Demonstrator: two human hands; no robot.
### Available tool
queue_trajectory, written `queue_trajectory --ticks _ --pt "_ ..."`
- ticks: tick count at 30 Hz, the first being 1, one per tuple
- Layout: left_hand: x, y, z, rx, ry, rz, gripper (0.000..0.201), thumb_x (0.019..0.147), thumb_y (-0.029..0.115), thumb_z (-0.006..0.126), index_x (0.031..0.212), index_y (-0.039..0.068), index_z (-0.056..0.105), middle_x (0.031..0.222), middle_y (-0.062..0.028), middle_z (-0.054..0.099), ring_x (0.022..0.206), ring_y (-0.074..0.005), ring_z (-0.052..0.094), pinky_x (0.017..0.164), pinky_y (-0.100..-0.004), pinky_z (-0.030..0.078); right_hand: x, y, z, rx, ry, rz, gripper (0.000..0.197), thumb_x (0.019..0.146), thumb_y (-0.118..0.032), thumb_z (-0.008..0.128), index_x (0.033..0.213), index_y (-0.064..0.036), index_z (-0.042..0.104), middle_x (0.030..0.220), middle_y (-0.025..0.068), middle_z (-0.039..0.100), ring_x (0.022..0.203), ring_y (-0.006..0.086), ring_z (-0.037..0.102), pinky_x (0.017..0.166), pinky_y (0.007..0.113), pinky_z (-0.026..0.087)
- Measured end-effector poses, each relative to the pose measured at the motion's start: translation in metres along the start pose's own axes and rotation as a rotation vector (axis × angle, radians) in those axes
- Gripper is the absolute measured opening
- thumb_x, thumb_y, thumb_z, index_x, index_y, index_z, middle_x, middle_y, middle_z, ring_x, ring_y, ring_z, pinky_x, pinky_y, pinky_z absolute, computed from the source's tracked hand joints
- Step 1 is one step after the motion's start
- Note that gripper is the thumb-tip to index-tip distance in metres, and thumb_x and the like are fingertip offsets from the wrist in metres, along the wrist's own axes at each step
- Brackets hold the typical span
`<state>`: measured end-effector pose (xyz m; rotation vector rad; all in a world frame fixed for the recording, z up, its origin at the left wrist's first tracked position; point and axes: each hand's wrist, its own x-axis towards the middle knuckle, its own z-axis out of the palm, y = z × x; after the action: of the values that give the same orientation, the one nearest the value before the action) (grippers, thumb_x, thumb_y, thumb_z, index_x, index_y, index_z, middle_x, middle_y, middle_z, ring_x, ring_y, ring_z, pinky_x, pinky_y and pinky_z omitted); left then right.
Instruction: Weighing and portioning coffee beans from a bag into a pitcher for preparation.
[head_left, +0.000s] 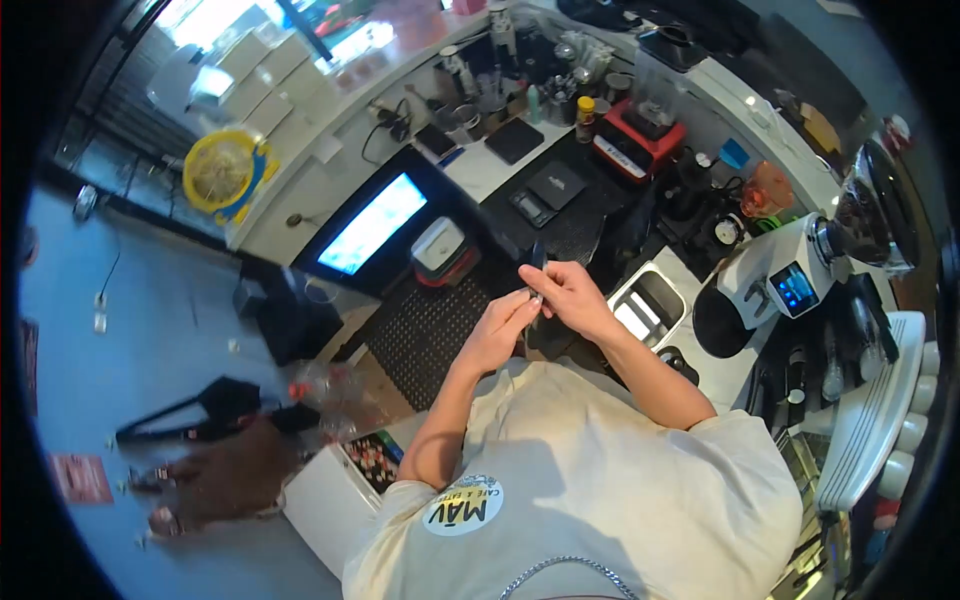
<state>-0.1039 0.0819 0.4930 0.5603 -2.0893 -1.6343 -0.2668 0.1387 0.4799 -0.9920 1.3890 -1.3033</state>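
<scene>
In front of my chest, both hands come together around a small dark object [538,254] with a shiny bit of metal at its lower end; its kind is too small to make out. My right hand [568,296] grips it from the right, its thumb lying along the dark part. The fingers of my left hand [503,327] are closed, pinching at the metal end just below. Much of what lies between the fingers is hidden. Just right of my right wrist is a white-rimmed metal tray [649,305] on the counter.
A coffee grinder [785,275] with a small lit screen stands at the right. Farther back are a red blender base [640,140], a small black scale [532,208] and a yellow-capped bottle [586,112]. A lit monitor [372,222] stands left, above a black perforated mat [425,335].
</scene>
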Motion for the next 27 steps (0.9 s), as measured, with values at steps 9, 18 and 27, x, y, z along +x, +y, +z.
queue_trajectory --ticks 9,18,27 --pt "0.111 -0.084 -0.083 -0.282 -0.206 -0.068 0.031 0.105 0.021 0.048 0.095 -0.003 0.065 0.088 -0.0047 0.064 0.084 -0.0115 0.056 0.078 -0.0276 0.043 0.111 0.003 0.006 0.078 0.258 0.104 0.048 0.102 -0.040 0.062 0.070 -0.0040 0.060 0.060 0.0003 0.059 0.052 0.0068 0.055 0.049 0.024 0.041" --pt "0.206 -0.110 -0.187 -0.134 -0.079 -0.057 0.028 0.104 0.019 0.053 0.082 0.000 0.054 0.072 -0.0049 0.051 0.071 -0.0094 0.043 0.063 -0.0314 0.038 0.187 -0.039 0.000 -0.414 0.611 -0.085 0.025 0.094 -0.026 0.070 0.098 -0.0015 0.067 0.088 0.0085 0.069 0.078 0.0193 0.068 0.068 0.033 0.052" --pt "0.276 -0.212 -0.263 0.149 0.069 -0.031 0.040 0.105 0.024 0.051 0.123 -0.011 0.061 0.120 -0.0214 0.066 0.112 -0.0287 0.060 0.102 -0.0392 0.044 0.109 -0.049 -0.073 -0.739 1.388 -0.021 0.032 0.087 -0.025 0.077 0.108 -0.0035 0.065 0.106 0.0104 0.066 0.100 0.0269 0.066 0.089 0.038 0.051"
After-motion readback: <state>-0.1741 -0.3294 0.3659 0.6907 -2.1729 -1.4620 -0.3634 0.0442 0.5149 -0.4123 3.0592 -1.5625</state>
